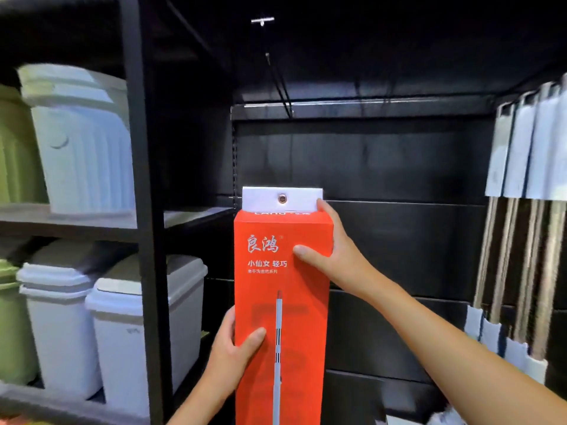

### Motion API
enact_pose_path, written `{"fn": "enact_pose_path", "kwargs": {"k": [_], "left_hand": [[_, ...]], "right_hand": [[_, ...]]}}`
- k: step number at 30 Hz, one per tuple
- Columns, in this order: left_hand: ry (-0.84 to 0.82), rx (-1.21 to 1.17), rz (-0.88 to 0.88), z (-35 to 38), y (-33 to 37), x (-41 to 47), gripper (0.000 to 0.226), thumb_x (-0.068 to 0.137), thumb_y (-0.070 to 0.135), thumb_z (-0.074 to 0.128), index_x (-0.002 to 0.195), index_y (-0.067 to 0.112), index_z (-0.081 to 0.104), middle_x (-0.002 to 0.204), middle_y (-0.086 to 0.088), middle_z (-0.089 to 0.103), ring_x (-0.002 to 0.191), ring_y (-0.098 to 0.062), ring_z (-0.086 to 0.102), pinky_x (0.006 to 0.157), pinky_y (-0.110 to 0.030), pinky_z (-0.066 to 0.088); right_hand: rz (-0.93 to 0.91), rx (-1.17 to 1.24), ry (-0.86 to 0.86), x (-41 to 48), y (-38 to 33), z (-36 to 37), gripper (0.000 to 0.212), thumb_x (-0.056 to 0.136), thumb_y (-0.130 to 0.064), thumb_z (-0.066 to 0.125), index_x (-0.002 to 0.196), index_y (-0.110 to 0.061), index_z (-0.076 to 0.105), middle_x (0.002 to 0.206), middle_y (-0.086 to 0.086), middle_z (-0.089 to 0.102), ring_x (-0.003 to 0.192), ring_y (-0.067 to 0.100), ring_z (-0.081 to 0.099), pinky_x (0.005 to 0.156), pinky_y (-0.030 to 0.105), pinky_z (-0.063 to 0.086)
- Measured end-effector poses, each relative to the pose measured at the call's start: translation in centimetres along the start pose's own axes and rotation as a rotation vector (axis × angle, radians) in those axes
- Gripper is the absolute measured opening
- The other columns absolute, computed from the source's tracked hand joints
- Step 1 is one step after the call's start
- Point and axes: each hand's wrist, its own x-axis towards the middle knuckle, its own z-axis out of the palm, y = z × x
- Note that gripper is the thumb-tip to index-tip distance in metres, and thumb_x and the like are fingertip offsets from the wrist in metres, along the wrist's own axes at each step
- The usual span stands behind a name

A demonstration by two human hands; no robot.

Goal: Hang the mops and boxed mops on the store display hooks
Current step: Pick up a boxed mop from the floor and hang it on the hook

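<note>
A tall red boxed mop (280, 308) stands upright in front of the black display panel, held in both hands. Its white top tab (281, 199) has a round metal eyelet. My left hand (233, 348) grips the box's left edge low down, thumb on the front. My right hand (331, 250) holds the upper right corner, a finger touching the tab. A long black display hook (277, 81) sticks out from the rail well above the tab. Several mops (521, 210) with white heads hang at the right.
A black shelf frame (144, 210) stands on the left, holding white and green lidded bins (132, 326) on two levels. The dark slotted back panel (399, 240) fills the middle. A metal rail (368, 102) runs across the top.
</note>
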Motion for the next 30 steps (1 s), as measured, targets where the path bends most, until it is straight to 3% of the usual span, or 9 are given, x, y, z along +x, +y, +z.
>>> {"fn": "enact_pose_path", "kwargs": {"k": [3,7,9,13,16,21,24,30], "left_hand": [[0.009,-0.012,0.086,-0.1,2.5,2.0,0.071,0.068,0.047,0.083,0.132,0.03,0.059,0.116,0.019,0.076,0.106,-0.004,0.074,0.081,-0.014,0.056],[0.007,-0.025,0.179,-0.3,6.4,4.8,0.086,0.054,0.062,0.083,0.131,0.033,0.06,0.116,0.021,0.076,0.104,0.0,0.073,0.08,-0.011,0.055],[0.01,-0.026,0.226,-0.6,8.4,6.3,0.089,0.051,0.069,0.085,0.13,0.035,0.061,0.117,0.018,0.077,0.106,-0.002,0.073,0.08,-0.014,0.057],[0.043,-0.027,0.31,-1.4,11.9,9.2,0.077,0.059,0.063,0.079,0.129,0.034,0.063,0.118,0.016,0.077,0.107,-0.004,0.074,0.081,-0.016,0.057],[0.055,-0.043,0.328,-2.0,14.3,11.0,0.073,0.062,0.062,0.078,0.126,0.031,0.065,0.116,0.012,0.078,0.106,-0.008,0.075,0.083,-0.025,0.058],[0.042,-0.08,0.334,-3.2,17.2,13.2,0.07,0.063,0.064,0.078,0.123,0.03,0.066,0.113,0.008,0.079,0.102,-0.012,0.077,0.077,-0.025,0.061],[0.034,-0.101,0.338,-3.6,18.0,14.2,0.07,0.063,0.063,0.078,0.122,0.027,0.067,0.113,0.005,0.08,0.102,-0.015,0.078,0.077,-0.025,0.062],[-0.023,-0.112,0.287,-4.0,17.9,15.6,0.062,0.071,0.057,0.081,0.122,0.025,0.068,0.112,0.002,0.081,0.102,-0.019,0.078,0.088,-0.038,0.062]], "right_hand": [[-0.048,-0.028,0.009,2.0,-2.4,-1.3,0.109,0.076,-0.059,0.081,0.157,-0.05,0.009,0.144,-0.026,0.052,0.126,-0.007,0.056,0.112,0.037,0.048],[-0.112,-0.071,-0.007,5.2,-5.7,-3.3,0.111,0.076,-0.06,0.082,0.158,-0.049,0.007,0.147,-0.024,0.052,0.129,-0.006,0.056,0.112,0.038,0.048],[-0.145,-0.107,0.002,6.9,-7.5,-4.2,0.112,0.075,-0.062,0.08,0.158,-0.05,0.006,0.147,-0.024,0.051,0.128,-0.006,0.056,0.111,0.036,0.049],[-0.221,-0.146,0.01,10.2,-11.2,-5.3,0.11,0.076,-0.066,0.078,0.157,-0.052,0.005,0.149,-0.021,0.05,0.127,-0.001,0.058,0.103,0.035,0.055],[-0.262,-0.174,0.037,12.6,-13.2,-6.1,0.111,0.072,-0.073,0.076,0.157,-0.051,0.008,0.15,-0.02,0.049,0.129,0.003,0.058,0.107,0.039,0.052],[-0.306,-0.173,0.046,16.3,-15.2,-6.8,0.109,0.073,-0.072,0.078,0.158,-0.038,0.018,0.144,-0.014,0.058,0.126,0.009,0.063,0.105,0.046,0.053],[-0.326,-0.158,0.051,17.4,-15.7,-6.8,0.101,0.076,-0.067,0.079,0.156,-0.031,0.026,0.138,-0.011,0.063,0.122,0.011,0.066,0.103,0.046,0.055],[-0.309,-0.109,0.062,17.9,-15.3,-6.4,0.072,0.081,-0.062,0.077,0.14,-0.039,0.043,0.129,-0.01,0.068,0.112,0.015,0.072,0.092,0.052,0.06]]}}
